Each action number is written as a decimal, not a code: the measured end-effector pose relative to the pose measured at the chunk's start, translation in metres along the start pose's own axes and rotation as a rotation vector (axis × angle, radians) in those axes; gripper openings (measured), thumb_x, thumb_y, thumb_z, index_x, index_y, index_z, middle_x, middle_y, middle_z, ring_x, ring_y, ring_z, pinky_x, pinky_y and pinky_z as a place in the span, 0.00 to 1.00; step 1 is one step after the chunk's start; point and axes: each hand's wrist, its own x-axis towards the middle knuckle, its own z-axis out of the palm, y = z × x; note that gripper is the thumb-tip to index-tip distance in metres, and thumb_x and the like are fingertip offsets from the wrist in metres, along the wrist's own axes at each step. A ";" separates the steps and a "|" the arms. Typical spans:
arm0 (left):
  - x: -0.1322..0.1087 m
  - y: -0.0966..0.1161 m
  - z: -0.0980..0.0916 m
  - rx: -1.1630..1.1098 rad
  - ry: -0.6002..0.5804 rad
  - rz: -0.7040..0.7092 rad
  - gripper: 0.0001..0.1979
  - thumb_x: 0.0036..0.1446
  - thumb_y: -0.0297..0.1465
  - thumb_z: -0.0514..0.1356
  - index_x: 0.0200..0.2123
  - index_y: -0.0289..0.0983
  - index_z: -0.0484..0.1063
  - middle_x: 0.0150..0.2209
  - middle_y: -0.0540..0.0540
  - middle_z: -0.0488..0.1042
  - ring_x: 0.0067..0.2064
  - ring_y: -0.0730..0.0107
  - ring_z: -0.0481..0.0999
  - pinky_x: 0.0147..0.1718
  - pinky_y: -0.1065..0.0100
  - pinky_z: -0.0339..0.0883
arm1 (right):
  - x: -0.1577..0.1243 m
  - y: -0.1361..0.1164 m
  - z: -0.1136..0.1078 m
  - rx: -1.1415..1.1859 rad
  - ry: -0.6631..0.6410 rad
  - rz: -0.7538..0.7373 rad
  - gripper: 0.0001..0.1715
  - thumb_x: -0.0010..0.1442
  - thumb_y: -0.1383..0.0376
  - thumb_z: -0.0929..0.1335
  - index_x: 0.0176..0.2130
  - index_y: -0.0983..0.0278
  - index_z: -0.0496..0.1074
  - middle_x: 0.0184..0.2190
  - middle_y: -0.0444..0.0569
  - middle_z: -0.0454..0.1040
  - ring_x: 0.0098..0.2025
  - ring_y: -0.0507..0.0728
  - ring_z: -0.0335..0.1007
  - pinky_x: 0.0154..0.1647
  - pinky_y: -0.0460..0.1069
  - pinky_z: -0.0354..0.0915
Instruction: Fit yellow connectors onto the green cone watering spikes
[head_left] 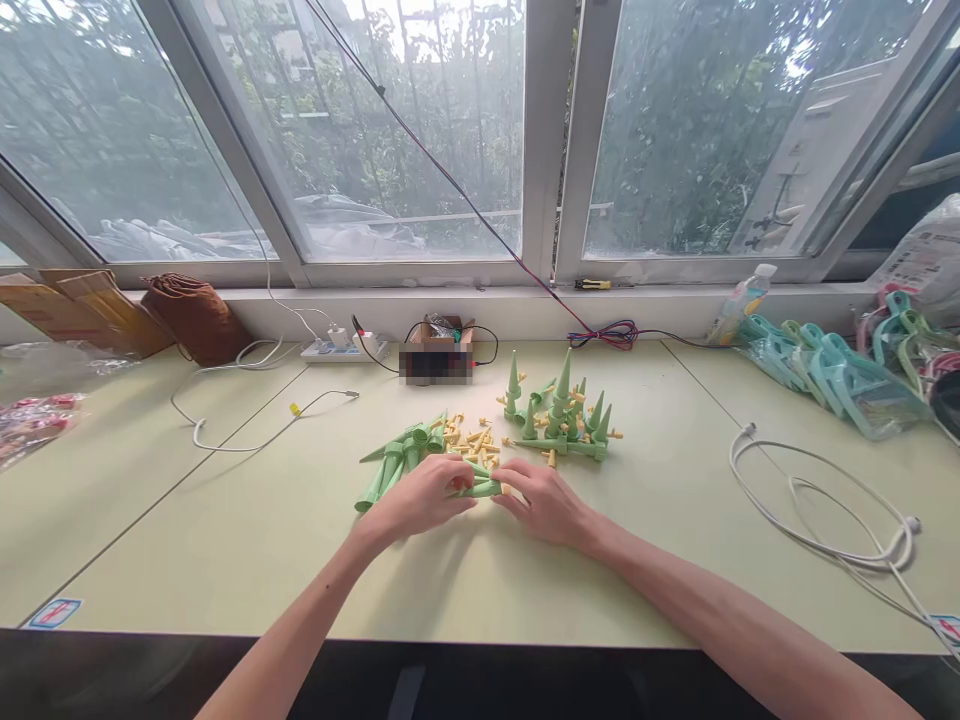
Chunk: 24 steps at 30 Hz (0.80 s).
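Observation:
Near the middle of the table, my left hand (436, 492) is closed around a green cone piece (482, 489), its fingers partly hiding it. My right hand (541, 500) pinches the right end of the same piece, where a bit of yellow shows at the fingertips. Just behind the hands lies a pile of small yellow pegs (472, 442). Loose green cones (391, 468) lie in a heap to the left, beside my left hand. Behind my right hand stand assembled green cone pieces (562, 410) with yellow pegs stuck in them, several pointing up.
A power strip (345, 350) and a small box (441, 328) sit along the window side. White cables (247, 448) lie left, and a coiled white cable (825, 540) lies right. Bagged teal clips (840, 375) and a bottle (742, 305) stand back right; a brown bag (196, 320) sits back left.

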 end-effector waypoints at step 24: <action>0.062 0.019 0.042 -1.046 0.339 0.074 0.16 0.57 0.40 0.65 0.41 0.33 0.76 0.34 0.41 0.77 0.33 0.66 0.76 0.30 0.67 0.74 | 0.004 -0.001 -0.010 0.594 0.502 0.578 0.22 0.66 0.47 0.63 0.41 0.63 0.71 0.16 0.37 0.60 0.15 0.50 0.55 0.16 0.45 0.55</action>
